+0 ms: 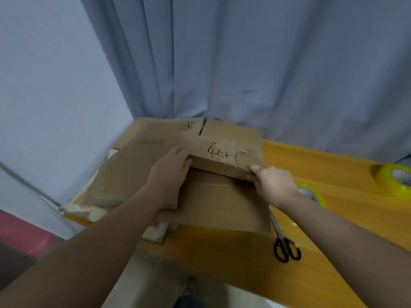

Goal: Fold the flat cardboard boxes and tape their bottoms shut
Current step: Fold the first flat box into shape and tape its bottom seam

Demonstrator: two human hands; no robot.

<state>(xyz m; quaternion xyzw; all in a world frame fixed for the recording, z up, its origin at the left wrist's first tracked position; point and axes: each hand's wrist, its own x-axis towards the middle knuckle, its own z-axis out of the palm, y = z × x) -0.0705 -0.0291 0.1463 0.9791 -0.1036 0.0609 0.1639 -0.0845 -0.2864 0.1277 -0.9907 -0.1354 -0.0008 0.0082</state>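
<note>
Flat cardboard box [224, 160] with handwriting atop cardboard stack [142, 174] on yellow table [322, 218], left hand [171, 168] and right hand [272, 183] each gripping its near edge, scissors [285, 245] and two tape rolls [394, 181] to the right.

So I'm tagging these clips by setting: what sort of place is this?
Likely a makeshift packing corner in an ordinary room: a yellow wooden table set against grey curtains, a pile of flat cardboard boxes on it, and rolls of yellow packing tape.
</note>
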